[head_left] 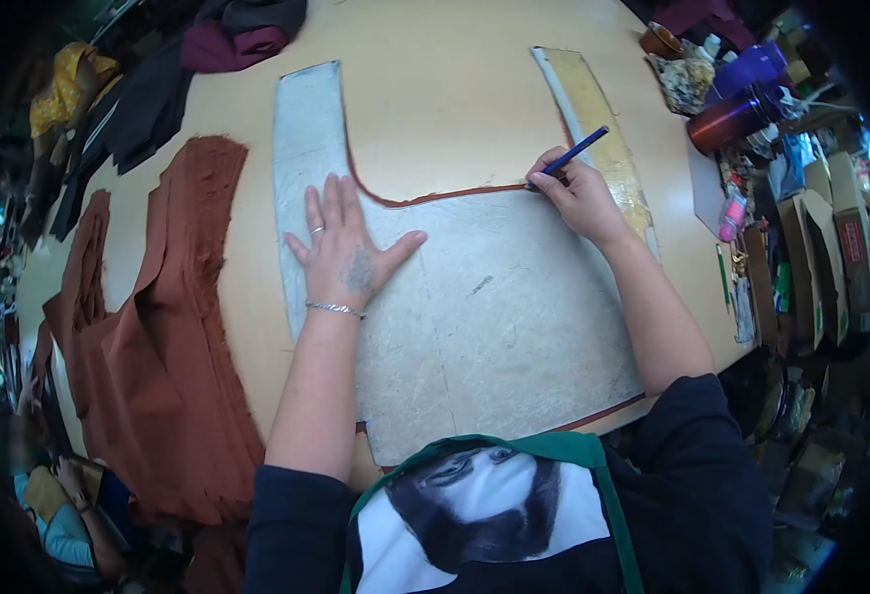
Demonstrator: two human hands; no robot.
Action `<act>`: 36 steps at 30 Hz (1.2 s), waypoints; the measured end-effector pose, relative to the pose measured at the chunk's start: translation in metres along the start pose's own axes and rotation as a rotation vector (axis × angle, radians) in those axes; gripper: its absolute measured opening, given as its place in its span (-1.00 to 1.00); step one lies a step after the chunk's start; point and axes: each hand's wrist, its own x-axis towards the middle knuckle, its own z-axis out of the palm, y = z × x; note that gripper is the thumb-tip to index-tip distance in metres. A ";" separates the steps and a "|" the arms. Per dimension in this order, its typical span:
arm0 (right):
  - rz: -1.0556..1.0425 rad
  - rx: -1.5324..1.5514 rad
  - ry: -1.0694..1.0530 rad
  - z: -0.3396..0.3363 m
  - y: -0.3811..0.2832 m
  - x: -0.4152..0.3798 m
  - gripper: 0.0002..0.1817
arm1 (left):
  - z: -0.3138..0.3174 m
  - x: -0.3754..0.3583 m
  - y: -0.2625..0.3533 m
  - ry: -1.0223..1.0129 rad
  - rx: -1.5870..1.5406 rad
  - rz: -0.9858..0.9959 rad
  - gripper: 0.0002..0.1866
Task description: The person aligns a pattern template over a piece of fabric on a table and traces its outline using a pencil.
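A large pale grey pattern template (494,317) with two upright straps lies on the table in front of me. Reddish-brown fabric (445,198) shows as a thin border under its curved neckline and along its lower edge. My left hand (344,238) rests flat on the template's left side, fingers spread. In my right hand (579,196) is a dark blue pencil (576,155), its tip down at the right end of the neckline edge. Yellowish tape (598,109) covers part of the right strap.
Stacked reddish-brown cut fabric (158,356) lies to the left. Dark cloth (158,109) is at the back left. On the right are a metallic bottle (732,119), a pink bottle (732,213), a green pencil (723,277) and cardboard boxes (821,257). Other people are at the left edge.
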 end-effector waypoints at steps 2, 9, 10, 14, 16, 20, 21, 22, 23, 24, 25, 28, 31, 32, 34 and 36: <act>-0.014 -0.040 -0.018 0.010 -0.008 0.004 -0.88 | 0.002 0.000 -0.002 0.006 -0.019 0.001 0.12; -0.112 0.121 -0.155 0.084 -0.054 0.022 -0.86 | 0.006 0.000 -0.005 0.025 -0.050 0.007 0.13; -0.142 0.122 -0.165 0.096 -0.063 0.025 -0.85 | 0.006 0.000 -0.005 0.027 -0.053 0.011 0.13; -0.211 0.063 -0.072 0.132 -0.074 0.041 -0.79 | 0.004 0.000 -0.006 0.002 -0.046 0.009 0.14; -0.236 0.088 -0.021 0.142 -0.076 0.052 -0.78 | 0.004 0.001 -0.005 -0.001 -0.047 0.004 0.14; -0.222 0.087 0.027 0.153 -0.082 0.068 -0.79 | -0.001 0.001 -0.001 -0.043 -0.037 -0.018 0.16; -0.212 0.067 0.033 0.154 -0.081 0.070 -0.80 | -0.001 0.001 -0.002 -0.036 -0.036 -0.015 0.16; -0.221 0.087 0.011 0.153 -0.080 0.068 -0.80 | 0.000 0.001 -0.002 -0.028 -0.036 -0.013 0.16; -0.229 0.105 -0.011 0.149 -0.079 0.062 -0.81 | 0.001 0.001 -0.002 -0.022 -0.038 -0.011 0.16; -0.234 0.121 -0.032 0.144 -0.077 0.056 -0.81 | 0.001 0.001 -0.003 -0.019 -0.029 -0.009 0.16; -0.263 0.100 -0.055 0.138 -0.074 0.049 -0.81 | 0.001 0.000 -0.004 -0.019 -0.024 -0.004 0.16; -0.316 -0.056 -0.072 0.100 -0.063 0.019 -0.83 | 0.002 0.000 -0.003 -0.030 -0.032 0.000 0.16; -0.120 -0.065 0.014 0.047 -0.029 0.007 -0.84 | 0.000 0.001 -0.001 -0.056 -0.025 -0.008 0.16; -0.135 -0.068 0.047 0.031 0.003 0.011 -0.85 | 0.001 0.001 -0.001 -0.056 -0.018 -0.009 0.15; -0.006 0.176 -0.004 -0.002 0.012 0.006 -0.88 | 0.001 0.002 -0.002 -0.065 -0.001 -0.018 0.12; 0.002 0.291 0.013 -0.009 0.032 0.003 -0.88 | -0.003 0.002 0.003 -0.089 0.024 -0.018 0.07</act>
